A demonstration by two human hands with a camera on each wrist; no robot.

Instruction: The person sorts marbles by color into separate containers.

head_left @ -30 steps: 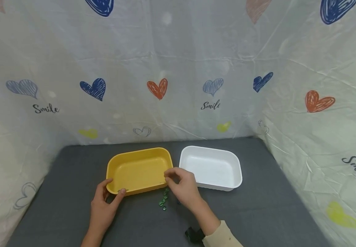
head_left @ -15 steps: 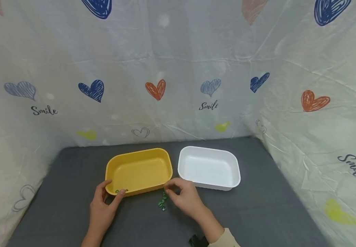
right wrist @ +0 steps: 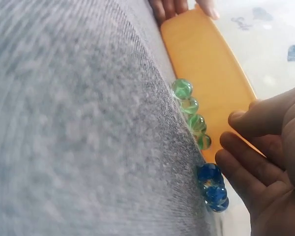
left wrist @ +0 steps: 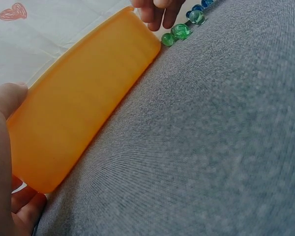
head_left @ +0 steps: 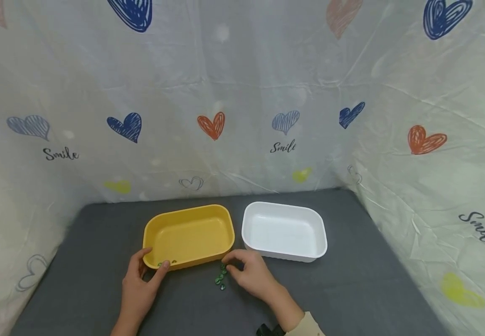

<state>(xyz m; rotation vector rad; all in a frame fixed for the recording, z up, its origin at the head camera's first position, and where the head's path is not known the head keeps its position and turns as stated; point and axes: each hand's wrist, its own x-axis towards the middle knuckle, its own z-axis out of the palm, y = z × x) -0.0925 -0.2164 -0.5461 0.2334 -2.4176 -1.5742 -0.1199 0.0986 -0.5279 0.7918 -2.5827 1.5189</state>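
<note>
Here on my feed, the left-hand grip (head_left: pixel 138 290) has the yellow tray (head_left: pixel 189 235) by its near-left corner, thumb on the front rim, fingers wrapped to the side! Over on the other flank, the right-hand grip (head_left: pixel 249 274) hangs just beside the tray's near-right corner, thumb and fingertips slightly spread, nothing between them that I can see. Right beneath, a short line of green marbles (right wrist: pixel 196 123) lies on the desk (head_left: pixel 351 284), with blue marbles (right wrist: pixel 215 192) bunched near the fingertips in the right wrist view. I spot small marbles inside the yellow tray too, tucked against the front wall by the left thumb! White tray (head_left: pixel 284 231) sits to the right, near the yellow one.
</note>
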